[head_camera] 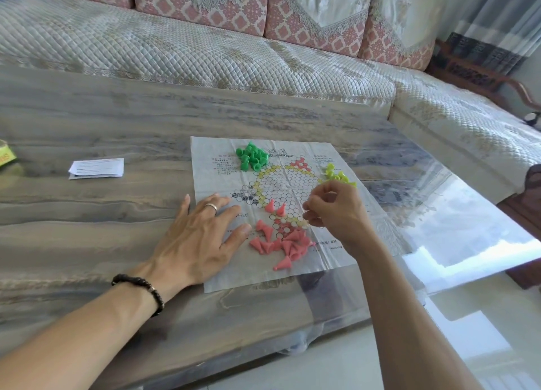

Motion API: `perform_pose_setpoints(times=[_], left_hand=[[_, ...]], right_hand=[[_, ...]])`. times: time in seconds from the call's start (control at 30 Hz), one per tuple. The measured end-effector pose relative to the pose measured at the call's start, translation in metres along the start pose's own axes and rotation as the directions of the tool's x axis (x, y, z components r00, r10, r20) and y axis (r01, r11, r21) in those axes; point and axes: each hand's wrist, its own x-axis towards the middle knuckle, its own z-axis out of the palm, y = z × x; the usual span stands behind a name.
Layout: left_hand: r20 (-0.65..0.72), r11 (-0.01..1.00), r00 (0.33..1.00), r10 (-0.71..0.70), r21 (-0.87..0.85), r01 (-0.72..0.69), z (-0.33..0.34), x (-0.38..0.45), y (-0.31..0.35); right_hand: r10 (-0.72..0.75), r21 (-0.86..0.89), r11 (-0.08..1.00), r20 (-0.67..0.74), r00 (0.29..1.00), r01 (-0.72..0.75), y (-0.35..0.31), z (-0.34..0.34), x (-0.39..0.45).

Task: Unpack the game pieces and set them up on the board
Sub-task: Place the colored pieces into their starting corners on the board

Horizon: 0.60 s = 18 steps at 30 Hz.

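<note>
While most pink pieces (282, 244) lie heaped on the paper board (328, 155)'s near edge, two already stand upright. Your left hand (202, 234) presses the sheet, fingers spread; your right hand (333, 206) has fingers curled, contents unclear. Next, I'd judge: seat pieces in circles. Green pile (252, 157), yellow-green pile (338, 176) wait. Grey marbled table (102, 120), quilted sofa (175, 47) behind.

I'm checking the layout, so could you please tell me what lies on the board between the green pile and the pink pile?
In the head view, between the green pile and the pink pile lies the board's printed circle grid, with two pink pieces standing on it.
</note>
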Motion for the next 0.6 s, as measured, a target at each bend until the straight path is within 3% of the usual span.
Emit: perform_pose_setpoints(times=[0.2,0.43,0.6], left_hand=[[-0.002,1.000,1.000,0.007,0.000,-0.007,0.000,0.000,0.000],[-0.008,1.000,1.000,0.006,-0.001,-0.006,0.001,0.001,0.000],[-0.007,1.000,1.000,0.003,0.010,-0.003,0.000,0.001,0.000]], right_hand=[[-0.062,-0.200,0.978,-0.025,0.998,0.056,0.003,0.009,0.006],[-0.139,-0.496,0.847,0.138,0.981,0.190,0.005,0.012,0.007],[-0.109,-0.531,0.820,0.216,0.970,0.211,0.005,0.013,0.007]])
